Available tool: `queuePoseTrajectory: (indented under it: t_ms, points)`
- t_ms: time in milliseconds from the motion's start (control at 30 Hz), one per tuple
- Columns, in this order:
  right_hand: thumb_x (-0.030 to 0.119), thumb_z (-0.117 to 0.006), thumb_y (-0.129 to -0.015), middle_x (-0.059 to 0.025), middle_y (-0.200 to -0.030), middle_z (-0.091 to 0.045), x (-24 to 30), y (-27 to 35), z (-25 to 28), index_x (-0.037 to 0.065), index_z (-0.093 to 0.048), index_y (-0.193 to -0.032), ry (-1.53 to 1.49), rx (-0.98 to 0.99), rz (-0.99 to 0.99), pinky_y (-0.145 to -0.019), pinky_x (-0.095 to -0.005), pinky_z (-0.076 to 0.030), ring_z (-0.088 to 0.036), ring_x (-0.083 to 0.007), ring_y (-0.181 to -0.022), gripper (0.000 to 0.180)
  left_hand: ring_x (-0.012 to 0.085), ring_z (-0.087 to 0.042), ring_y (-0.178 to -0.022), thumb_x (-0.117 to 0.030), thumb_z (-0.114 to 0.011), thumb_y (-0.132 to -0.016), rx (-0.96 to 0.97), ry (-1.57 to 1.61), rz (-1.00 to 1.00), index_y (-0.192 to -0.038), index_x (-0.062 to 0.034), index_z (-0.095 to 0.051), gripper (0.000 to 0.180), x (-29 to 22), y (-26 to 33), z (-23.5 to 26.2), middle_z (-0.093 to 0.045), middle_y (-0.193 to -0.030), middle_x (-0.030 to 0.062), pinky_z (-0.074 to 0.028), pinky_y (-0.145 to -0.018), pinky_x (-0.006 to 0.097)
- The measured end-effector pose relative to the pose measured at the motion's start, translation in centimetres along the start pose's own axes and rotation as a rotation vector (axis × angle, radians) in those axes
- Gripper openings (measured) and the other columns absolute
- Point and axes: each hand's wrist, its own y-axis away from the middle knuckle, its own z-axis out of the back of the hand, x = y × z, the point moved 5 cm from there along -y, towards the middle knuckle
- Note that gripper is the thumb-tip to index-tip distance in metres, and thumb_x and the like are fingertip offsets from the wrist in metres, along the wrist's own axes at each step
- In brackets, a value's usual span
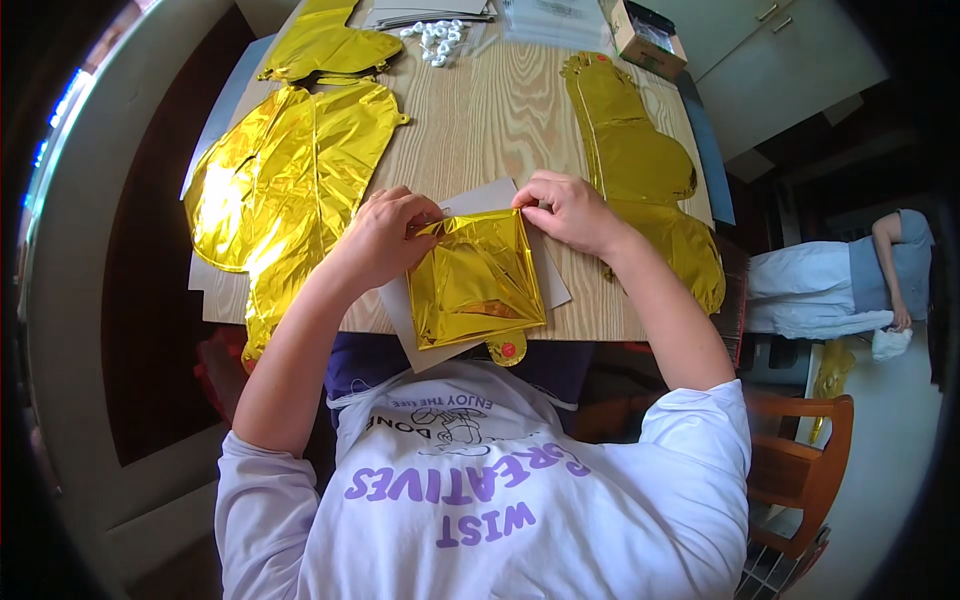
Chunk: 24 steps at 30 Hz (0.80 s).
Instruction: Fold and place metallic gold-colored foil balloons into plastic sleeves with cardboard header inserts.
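A gold foil balloon (475, 280), folded into a rough square, lies before me at the table's near edge. Its round tab with a red dot (507, 350) sticks out past the near side. Beneath it are pale grey cards (400, 312), set askew to each other. My left hand (388, 232) pinches the balloon's far left corner, its fingertips partly hidden by the foil. At the far right corner, my right hand (565, 212) grips the foil between thumb and curled forefinger.
Unfolded gold foil balloons lie flat on the left (300, 165) and right (635, 145) of the wooden table (480, 110). Farther back are small white coils (437, 42), clear plastic bags (555, 20) and a cardboard box (648, 38). A person (850, 280) stands at the right, beyond a wooden chair (800, 460).
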Motion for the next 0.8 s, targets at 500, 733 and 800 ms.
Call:
queuePoseTrajectory:
  t_ms: [500,733,800]
  points:
    - [0.009,-0.073,-0.082,-0.0056,-0.092,-0.067,1.8,-0.2,0.2,0.008,-0.068,-0.096,0.465,-0.151,0.465,-0.07,-0.0358,-0.053,-0.067,-0.0246,-0.079,0.015,0.0279,-0.063,-0.095,-0.012,-0.075,-0.082,-0.009,-0.047,-0.021,-0.112,-0.0054,-0.07,0.031,-0.2,0.2,0.1,-0.062,-0.097,0.0106,-0.052,-0.087,0.038]
    - [0.009,-0.068,-0.084,-0.006,-0.097,-0.069,1.0,0.2,-0.5,0.006,-0.069,-0.1,0.667,-0.127,0.543,-0.069,-0.0342,-0.051,-0.066,-0.0204,-0.078,0.016,0.0286,-0.062,-0.094,-0.012,-0.075,-0.082,0.006,-0.054,-0.02,-0.108,-0.0057,-0.071,0.027,-0.4,0.1,0.1,-0.061,-0.097,0.0107,-0.051,-0.085,0.038]
    - [0.01,-0.065,-0.084,-0.005,-0.096,-0.067,1.8,0.1,-0.5,0.007,-0.067,-0.097,0.698,-0.188,0.587,-0.068,-0.0332,-0.051,-0.064,-0.0185,-0.075,0.014,0.0293,-0.062,-0.094,-0.011,-0.074,-0.082,0.0,-0.066,-0.041,-0.107,-0.0061,-0.071,0.025,-0.5,0.2,0.2,-0.061,-0.097,0.0109,-0.051,-0.085,0.038]
